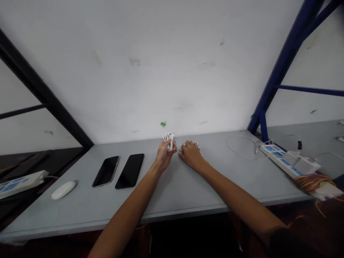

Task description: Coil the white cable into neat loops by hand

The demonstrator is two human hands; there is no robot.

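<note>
At the far left, a white power strip lies beyond the edge of the grey table, on which a white computer mouse rests. Next come a silver-edged smartphone and, just beside it, a black smartphone, both with dark screens. The left hand pinches a coiled white cable between thumb and fingers, its loops standing up above the fingertips and its lower part within the grip. A short dark strand spans the narrow gap toward the right hand, which is palm down, fingers bent, over a mostly hidden white item; whether they grip it cannot be told. Well to the right, a loose white cable curves beside another power strip bearing white chargers, with red and yellow wires bundled around its near end.
</note>
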